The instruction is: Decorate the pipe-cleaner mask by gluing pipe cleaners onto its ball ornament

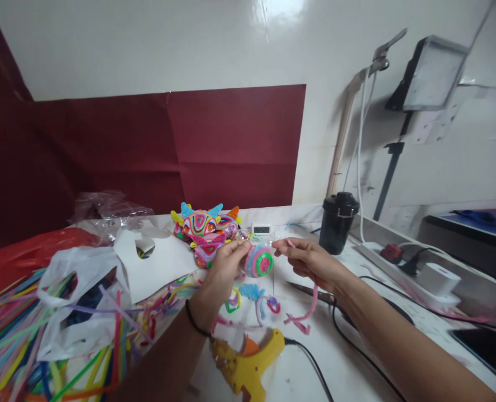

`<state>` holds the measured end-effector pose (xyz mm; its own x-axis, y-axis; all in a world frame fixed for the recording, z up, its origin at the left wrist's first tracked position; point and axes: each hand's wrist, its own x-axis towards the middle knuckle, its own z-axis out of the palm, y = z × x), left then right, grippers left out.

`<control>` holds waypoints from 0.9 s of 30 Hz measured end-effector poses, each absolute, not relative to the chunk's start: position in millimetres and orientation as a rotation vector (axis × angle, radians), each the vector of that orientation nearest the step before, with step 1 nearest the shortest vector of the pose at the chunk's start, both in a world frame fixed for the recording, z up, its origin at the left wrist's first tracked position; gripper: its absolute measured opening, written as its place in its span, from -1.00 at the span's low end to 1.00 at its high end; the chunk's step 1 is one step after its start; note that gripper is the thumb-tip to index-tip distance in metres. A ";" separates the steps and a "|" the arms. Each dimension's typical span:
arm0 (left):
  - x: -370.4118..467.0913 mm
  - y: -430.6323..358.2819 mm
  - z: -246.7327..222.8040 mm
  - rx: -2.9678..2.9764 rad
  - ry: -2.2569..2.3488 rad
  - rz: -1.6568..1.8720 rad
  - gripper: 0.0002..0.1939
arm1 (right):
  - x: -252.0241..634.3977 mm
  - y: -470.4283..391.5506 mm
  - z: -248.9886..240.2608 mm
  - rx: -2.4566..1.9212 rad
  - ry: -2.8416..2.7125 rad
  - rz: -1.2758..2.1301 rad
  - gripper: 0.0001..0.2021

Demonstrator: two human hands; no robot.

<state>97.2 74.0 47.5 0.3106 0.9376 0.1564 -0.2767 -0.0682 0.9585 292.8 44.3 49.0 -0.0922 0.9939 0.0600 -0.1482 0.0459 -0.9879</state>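
My left hand (225,268) pinches the edge of a round pipe-cleaner coil (259,261), ringed in pink, green, blue and pale pink. To its right, my right hand (315,261) has its fingers closed on a pink pipe cleaner (314,304), whose loose end hangs down to the table. Curled pipe-cleaner pieces (252,291) in blue, green and purple lie below the coil. A yellow glue gun (258,363) rests on the table beneath my hands. Behind the coil stand colourful horned pipe-cleaner heads (200,223). Dark scissors (309,290) lie partly under my right hand.
Many loose pipe cleaners (17,346) and a white plastic bag (80,285) cover the left side. White card (156,257) lies behind. At right are a black cup (338,223), a power strip (403,273), cables and a phone (486,357). A small digital display (261,229) stands at the back.
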 end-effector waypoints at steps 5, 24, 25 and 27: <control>93.4 74.0 46.8 1.346 0.709 1.042 -0.73 | 301.3 36.0 59.9 -1.089 -1.429 1.162 -0.63; 94.1 52.9 67.5 1.565 0.731 0.871 -0.71 | 303.3 30.6 60.9 -0.817 -1.447 1.478 -0.72; 94.3 51.8 68.7 1.570 0.730 0.865 -0.70 | 303.8 30.8 61.1 -0.807 -1.446 1.485 -0.73; 94.8 49.5 71.2 1.576 0.732 0.870 -0.71 | 304.9 31.2 61.7 -0.790 -1.447 1.502 -0.76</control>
<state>94.8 49.5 71.2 0.5328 0.8338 0.1446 -0.0006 -0.1705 0.9854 304.9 31.2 61.7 -0.4099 0.9031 0.1281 -0.1618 0.0662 -0.9846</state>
